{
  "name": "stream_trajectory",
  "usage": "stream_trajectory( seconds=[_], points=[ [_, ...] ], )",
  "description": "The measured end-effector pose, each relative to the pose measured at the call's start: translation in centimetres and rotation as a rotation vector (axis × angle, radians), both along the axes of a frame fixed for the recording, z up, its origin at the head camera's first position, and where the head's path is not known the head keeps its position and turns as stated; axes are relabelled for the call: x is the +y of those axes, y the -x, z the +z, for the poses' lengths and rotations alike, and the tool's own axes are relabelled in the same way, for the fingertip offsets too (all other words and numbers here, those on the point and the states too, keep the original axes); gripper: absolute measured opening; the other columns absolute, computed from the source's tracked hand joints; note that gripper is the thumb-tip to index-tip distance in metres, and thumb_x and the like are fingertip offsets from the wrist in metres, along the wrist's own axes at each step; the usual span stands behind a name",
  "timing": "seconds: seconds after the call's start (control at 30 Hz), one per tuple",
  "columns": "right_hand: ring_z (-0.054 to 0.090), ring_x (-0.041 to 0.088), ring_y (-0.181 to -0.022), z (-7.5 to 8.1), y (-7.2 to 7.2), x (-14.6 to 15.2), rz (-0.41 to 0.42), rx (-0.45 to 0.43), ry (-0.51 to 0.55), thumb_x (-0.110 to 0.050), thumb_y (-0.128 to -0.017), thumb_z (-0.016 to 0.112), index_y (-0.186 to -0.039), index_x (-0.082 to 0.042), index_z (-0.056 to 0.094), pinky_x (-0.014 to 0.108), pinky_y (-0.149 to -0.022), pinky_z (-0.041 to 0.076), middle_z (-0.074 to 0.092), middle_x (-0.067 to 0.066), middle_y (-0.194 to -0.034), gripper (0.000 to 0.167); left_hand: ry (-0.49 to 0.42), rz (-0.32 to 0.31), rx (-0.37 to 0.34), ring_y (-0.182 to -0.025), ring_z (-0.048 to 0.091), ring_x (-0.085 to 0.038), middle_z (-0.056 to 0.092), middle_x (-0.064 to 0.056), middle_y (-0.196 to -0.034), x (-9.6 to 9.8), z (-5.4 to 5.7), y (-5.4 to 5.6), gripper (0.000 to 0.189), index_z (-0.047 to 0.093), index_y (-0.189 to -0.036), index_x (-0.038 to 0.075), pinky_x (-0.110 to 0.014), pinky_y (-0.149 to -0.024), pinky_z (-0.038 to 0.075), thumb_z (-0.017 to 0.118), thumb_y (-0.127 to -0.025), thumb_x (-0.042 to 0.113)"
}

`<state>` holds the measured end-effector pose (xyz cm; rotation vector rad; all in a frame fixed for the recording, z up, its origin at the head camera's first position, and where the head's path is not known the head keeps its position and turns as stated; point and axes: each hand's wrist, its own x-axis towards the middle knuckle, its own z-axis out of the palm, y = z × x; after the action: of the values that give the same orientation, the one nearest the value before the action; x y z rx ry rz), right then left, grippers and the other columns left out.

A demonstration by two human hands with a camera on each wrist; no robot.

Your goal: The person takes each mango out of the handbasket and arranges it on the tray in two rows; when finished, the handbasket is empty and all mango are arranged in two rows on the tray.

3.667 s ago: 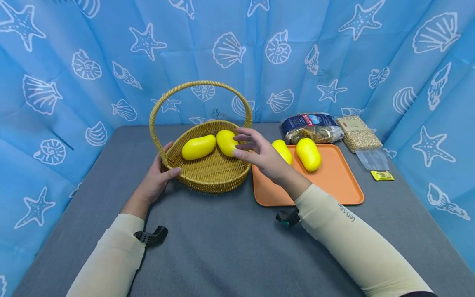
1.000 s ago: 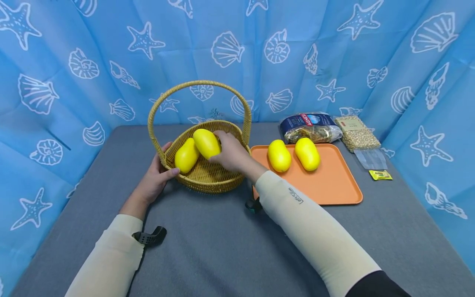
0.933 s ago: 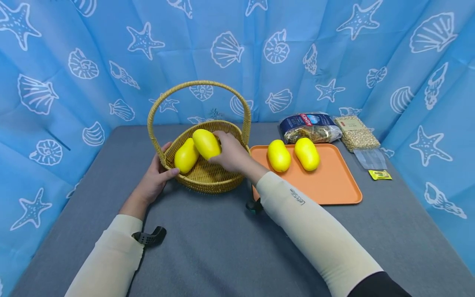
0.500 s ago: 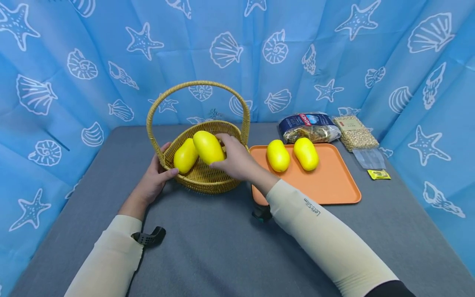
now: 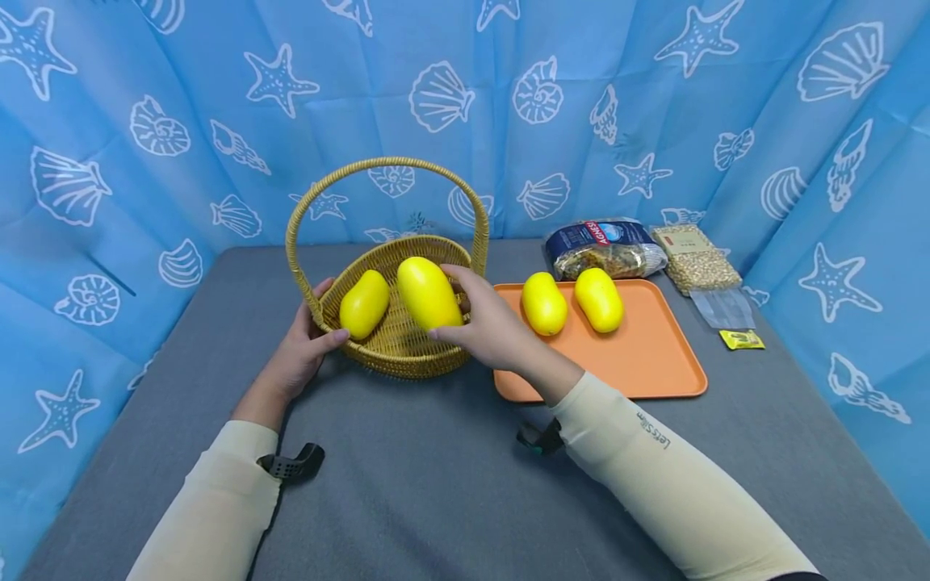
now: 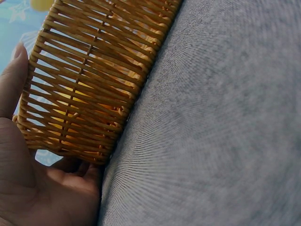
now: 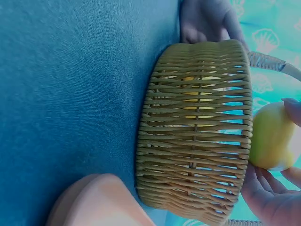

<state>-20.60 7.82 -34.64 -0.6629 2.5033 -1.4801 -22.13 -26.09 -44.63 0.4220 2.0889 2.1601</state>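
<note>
A wicker basket (image 5: pixel 407 367) with a tall arched handle stands on the grey cloth. My left hand (image 5: pixel 303 343) grips its left end, thumb over the rim; in the left wrist view the fingers lie partly hidden behind the weave. One yellow mango (image 5: pixel 365 305) lies inside at the left. My right hand (image 5: pixel 494 327) holds another mango (image 5: pixel 427 292) between thumb and fingers, tilted over the basket's right half. In the right wrist view this held mango (image 7: pixel 273 136) is at rim height or above. Two more mangoes, a left one (image 5: pixel 544 304) and a right one (image 5: pixel 599 300), rest on an orange tray (image 5: pixel 639 363).
Behind the tray lies a pasta bag (image 5: pixel 605 248). A bag of pale grains (image 5: pixel 696 258) sits right of it, with a small yellow packet (image 5: pixel 742 340) in front. A blue shell-patterned curtain (image 5: pixel 465 121) encloses the table's back and sides.
Earlier my right hand reached into the basket and took hold of the right mango, and the left mango turned more upright. Over the last second the held mango shifts right. My left hand stays put.
</note>
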Motion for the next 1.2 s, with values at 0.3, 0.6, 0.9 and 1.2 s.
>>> stream_trajectory(
  seconds=[0.3, 0.6, 0.9, 1.2],
  points=[
    [0.059, 0.034, -0.121, 0.5, -1.9, 2.4, -0.019, 0.002, 0.069, -0.011, -0.095, 0.087, -0.168, -0.012, 0.034, 0.052, -0.1, 0.054, 0.05, 0.012, -0.153, 0.091, -0.001, 0.002, 0.003, -0.152, 0.031, -0.031, 0.023, -0.015, -0.175, 0.0, 0.0, 0.1, 0.089, 0.011, -0.176, 0.02, -0.026, -0.113, 0.038, 0.063, -0.106, 0.005],
    [0.059, 0.036, -0.118, -0.3, -3.1, 5.1, -0.089, 0.008, 0.027, -0.013, -0.094, 0.088, -0.167, -0.009, 0.035, 0.054, -0.096, 0.054, 0.046, 0.013, -0.157, 0.091, -0.007, 0.012, 0.007, -0.151, 0.032, -0.031, 0.023, -0.016, -0.175, 0.1, -0.2, 0.1, 0.089, 0.012, -0.176, 0.021, -0.027, -0.112, 0.039, 0.063, -0.106, 0.002],
    [0.058, 0.041, -0.122, -1.5, -3.8, 7.8, -0.097, -0.015, -0.032, -0.008, -0.096, 0.084, -0.171, -0.008, 0.031, 0.058, -0.101, 0.051, 0.04, 0.018, -0.163, 0.092, -0.006, 0.014, 0.01, -0.15, 0.034, -0.03, 0.024, -0.016, -0.174, 0.1, -0.3, 0.2, 0.088, 0.013, -0.176, 0.022, -0.027, -0.111, 0.04, 0.062, -0.106, -0.001],
    [0.06, 0.038, -0.119, -2.5, -4.4, 9.7, -0.124, -0.055, -0.105, -0.016, -0.096, 0.087, -0.169, -0.006, 0.033, 0.053, -0.095, 0.055, 0.044, 0.022, -0.156, 0.091, -0.018, 0.008, 0.009, -0.15, 0.034, -0.03, 0.023, -0.018, -0.174, 0.1, 0.0, 0.1, 0.088, 0.012, -0.175, 0.02, -0.026, -0.111, 0.04, 0.062, -0.105, 0.0]
  ],
)
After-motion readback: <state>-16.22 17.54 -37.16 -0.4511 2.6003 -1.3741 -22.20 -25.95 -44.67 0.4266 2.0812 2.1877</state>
